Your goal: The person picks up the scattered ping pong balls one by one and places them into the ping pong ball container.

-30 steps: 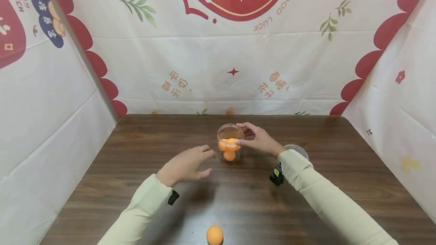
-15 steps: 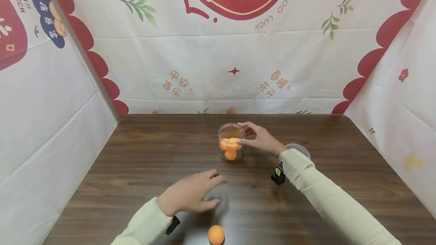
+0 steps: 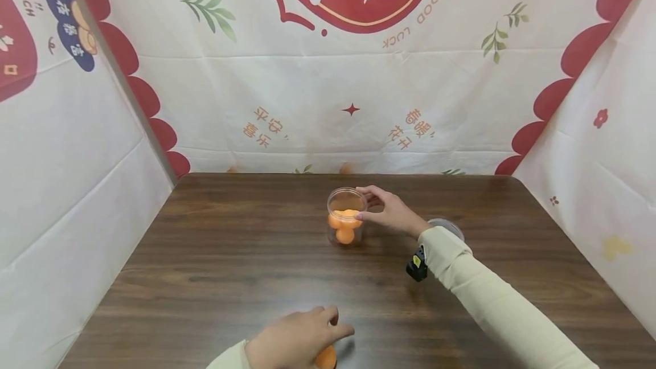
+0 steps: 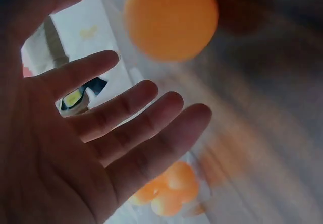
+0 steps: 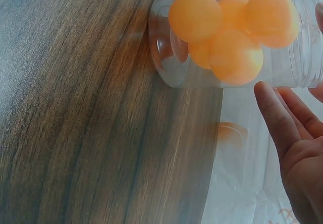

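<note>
A clear plastic jar point(image 3: 334, 239) stands upright toward the back middle of the table, several orange ping-pong balls point(image 5: 236, 57) inside it. My right hand point(image 3: 392, 213) holds the jar near its open rim, thumb in front and fingers behind. Close to the table's front, a loose orange ping-pong ball point(image 3: 326, 359) lies partly hidden beneath my left hand point(image 3: 294, 339). Seen from the left wrist, the hand's fingers point(image 4: 151, 153) are extended and spread, and the ball point(image 4: 171, 19) sits beyond them.
A round clear lid point(image 3: 451, 228) lies on the wooden table point(image 3: 215, 232) to the right of the jar, partly covered by the right sleeve point(image 3: 492, 295). Printed white cloth point(image 3: 307, 84) hangs behind the table and along both sides.
My left hand has moved from beside the jar down toward the front, over the loose ball. The right hand keeps its hold on the jar, which has not moved.
</note>
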`<state>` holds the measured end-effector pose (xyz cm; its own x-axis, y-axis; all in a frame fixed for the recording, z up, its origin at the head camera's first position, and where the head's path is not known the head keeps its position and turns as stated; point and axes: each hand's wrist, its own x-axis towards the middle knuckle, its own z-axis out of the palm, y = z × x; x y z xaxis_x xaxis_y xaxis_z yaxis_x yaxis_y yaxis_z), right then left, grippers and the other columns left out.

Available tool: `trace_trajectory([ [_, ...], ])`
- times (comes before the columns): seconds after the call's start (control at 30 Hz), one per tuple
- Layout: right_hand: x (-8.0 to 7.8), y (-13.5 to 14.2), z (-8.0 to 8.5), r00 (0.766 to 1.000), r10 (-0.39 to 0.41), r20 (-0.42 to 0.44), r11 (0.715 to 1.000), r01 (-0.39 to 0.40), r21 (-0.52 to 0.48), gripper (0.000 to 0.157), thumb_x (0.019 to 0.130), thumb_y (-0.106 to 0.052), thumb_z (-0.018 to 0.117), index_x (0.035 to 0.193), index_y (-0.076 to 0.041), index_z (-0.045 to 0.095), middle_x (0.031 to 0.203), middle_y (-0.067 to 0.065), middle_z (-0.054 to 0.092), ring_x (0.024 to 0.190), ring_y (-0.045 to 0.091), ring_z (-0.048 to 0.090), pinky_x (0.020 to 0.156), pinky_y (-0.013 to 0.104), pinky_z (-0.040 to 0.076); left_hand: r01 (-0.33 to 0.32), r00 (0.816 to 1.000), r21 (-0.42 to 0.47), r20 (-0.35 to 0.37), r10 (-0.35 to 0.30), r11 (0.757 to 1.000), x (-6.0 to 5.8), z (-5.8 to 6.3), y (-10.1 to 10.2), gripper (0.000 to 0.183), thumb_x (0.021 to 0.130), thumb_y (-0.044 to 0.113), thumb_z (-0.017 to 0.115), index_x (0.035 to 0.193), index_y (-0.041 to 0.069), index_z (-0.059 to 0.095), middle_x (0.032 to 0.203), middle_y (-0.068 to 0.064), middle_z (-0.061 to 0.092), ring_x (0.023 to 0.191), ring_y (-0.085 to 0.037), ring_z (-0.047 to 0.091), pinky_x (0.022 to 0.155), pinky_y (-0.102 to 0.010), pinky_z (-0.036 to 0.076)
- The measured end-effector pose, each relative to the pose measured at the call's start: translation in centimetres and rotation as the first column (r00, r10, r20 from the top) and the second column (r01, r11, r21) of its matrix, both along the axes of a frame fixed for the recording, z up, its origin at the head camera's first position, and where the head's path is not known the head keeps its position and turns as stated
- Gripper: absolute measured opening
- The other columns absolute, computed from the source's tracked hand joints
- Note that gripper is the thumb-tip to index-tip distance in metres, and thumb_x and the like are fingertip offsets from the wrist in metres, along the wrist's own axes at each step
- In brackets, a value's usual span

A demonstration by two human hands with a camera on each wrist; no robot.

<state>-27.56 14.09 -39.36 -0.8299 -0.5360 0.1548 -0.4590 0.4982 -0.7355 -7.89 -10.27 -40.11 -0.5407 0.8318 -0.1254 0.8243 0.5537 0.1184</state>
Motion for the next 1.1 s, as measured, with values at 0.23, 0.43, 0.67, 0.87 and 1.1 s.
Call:
trace_trajectory([
  [0.23,0.2,-0.1,0.1,1.0,-0.02,0.0,1.0,0.02,0.005,0.061,0.084,-0.028,0.073,0.137,-0.008,0.047,0.113,0.011,0.061,0.109,0.028,0.059,0.096,0.046,0.047,0.057,0.998,-0.027,0.036,-0.056,0.998,0.4,-1.6,0.4,0.035,0.09,0.046,0.06,0.119,0.028,0.054,0.091,0.011,0.05,0.064,0.004,0.038,0.05,-0.009,0.034],
  [0.43,0.2,-0.1,-0.2,1.0,-0.004,-0.001,1.0,0.004,-0.005,0.061,0.085,-0.029,0.072,0.136,-0.008,0.048,0.113,0.012,0.061,0.108,0.028,0.059,0.096,0.047,0.047,0.049,0.996,0.064,0.075,-0.054,0.997,0.7,-2.2,0.4,0.012,0.092,0.034,0.058,0.102,0.028,0.061,0.082,0.014,0.047,0.064,0.006,0.034,0.051,-0.007,0.031],
  [0.67,0.2,0.0,0.0,1.0,0.007,-0.008,1.0,-0.007,-0.013,0.06,0.084,-0.025,0.073,0.135,-0.006,0.048,0.111,0.013,0.062,0.107,0.029,0.06,0.095,0.05,0.046,0.046,0.994,0.074,0.091,-0.053,0.996,0.7,-2.3,0.7,0.013,0.09,0.039,0.058,0.087,0.027,0.062,0.075,0.016,0.043,0.06,0.006,0.033,0.048,-0.008,0.03],
  [0.87,0.1,0.3,-0.1,1.0,0.007,-0.021,1.0,-0.008,-0.019,0.06,0.084,-0.025,0.074,0.135,-0.006,0.048,0.11,0.012,0.062,0.105,0.029,0.06,0.094,0.052,0.047,0.066,0.996,0.101,0.055,-0.071,0.993,0.3,-1.7,0.8,0.014,0.091,0.041,0.058,0.09,0.028,0.063,0.078,0.016,0.045,0.062,0.007,0.034,0.05,-0.006,0.029],
  [1.1,0.3,-0.1,0.2,1.0,0.003,-0.029,1.0,-0.004,-0.009,0.06,0.084,-0.025,0.074,0.134,-0.005,0.049,0.111,0.012,0.062,0.105,0.028,0.06,0.094,0.049,0.048,0.076,0.997,0.103,0.006,-0.077,0.992,-0.8,-0.4,0.7,0.017,0.086,0.03,0.07,0.102,0.029,0.066,0.091,0.015,0.052,0.071,0.007,0.04,0.057,-0.004,0.034],
])
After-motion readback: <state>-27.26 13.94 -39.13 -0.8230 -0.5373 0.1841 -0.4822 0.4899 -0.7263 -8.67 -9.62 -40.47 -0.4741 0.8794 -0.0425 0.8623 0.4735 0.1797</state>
